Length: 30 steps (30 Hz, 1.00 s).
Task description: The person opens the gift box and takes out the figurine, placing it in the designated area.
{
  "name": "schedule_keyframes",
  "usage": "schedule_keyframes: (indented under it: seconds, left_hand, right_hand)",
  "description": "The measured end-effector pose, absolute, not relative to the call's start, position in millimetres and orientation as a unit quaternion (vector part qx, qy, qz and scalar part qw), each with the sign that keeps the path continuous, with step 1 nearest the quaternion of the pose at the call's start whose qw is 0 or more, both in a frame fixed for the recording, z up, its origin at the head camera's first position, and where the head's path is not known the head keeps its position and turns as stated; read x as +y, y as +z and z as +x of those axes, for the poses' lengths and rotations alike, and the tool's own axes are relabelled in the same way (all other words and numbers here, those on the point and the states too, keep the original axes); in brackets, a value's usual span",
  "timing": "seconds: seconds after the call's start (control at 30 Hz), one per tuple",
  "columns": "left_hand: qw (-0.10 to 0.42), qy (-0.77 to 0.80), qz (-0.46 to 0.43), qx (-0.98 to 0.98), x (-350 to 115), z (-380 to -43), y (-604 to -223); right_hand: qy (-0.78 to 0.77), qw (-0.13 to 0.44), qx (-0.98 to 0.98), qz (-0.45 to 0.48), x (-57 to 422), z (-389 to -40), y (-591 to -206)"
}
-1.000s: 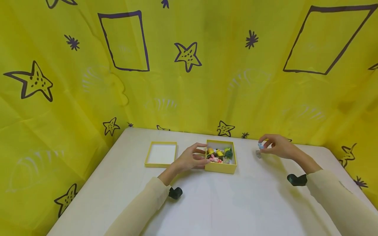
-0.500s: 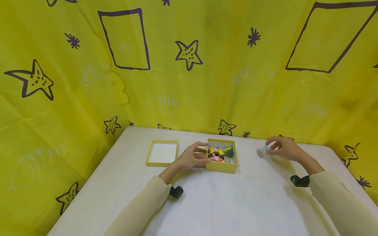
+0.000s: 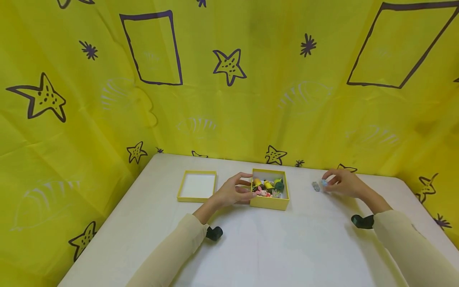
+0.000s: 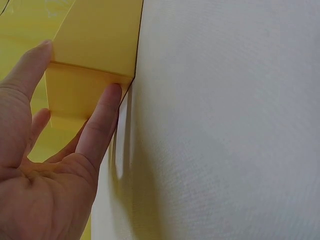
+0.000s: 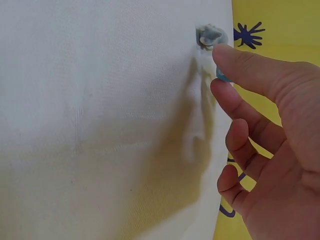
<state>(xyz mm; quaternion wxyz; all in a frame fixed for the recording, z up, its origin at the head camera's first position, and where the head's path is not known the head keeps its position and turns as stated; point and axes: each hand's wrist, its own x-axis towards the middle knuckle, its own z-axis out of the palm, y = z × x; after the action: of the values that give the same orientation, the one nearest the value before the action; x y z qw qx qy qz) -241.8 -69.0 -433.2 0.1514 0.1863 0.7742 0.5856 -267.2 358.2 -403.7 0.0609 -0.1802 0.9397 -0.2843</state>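
Now R hand pinches sm. blue fig. nr grey one on table; L hand, fingers wide apart, touches side of yellow box w/ toys.

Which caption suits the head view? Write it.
Left hand touching a yellow box of small figures, right hand pinching a pale-blue piece.

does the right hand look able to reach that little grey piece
Probably yes: the grey piece lies close by on the table; to pick it up, though, the right hand would likely have to let go of the light blue piece in its grip.
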Motion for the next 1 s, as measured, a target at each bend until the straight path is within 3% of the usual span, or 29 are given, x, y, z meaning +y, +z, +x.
schedule_keyframes:
  seconds: [1.0]
  left_hand:
    - [0.157, 0.590, 0.187, 0.769, -69.3, -243.5, -436.5]
  right_hand:
    - [-0.270, 0.074, 0.944, -0.176, 352.7, -267.5, -411.1]
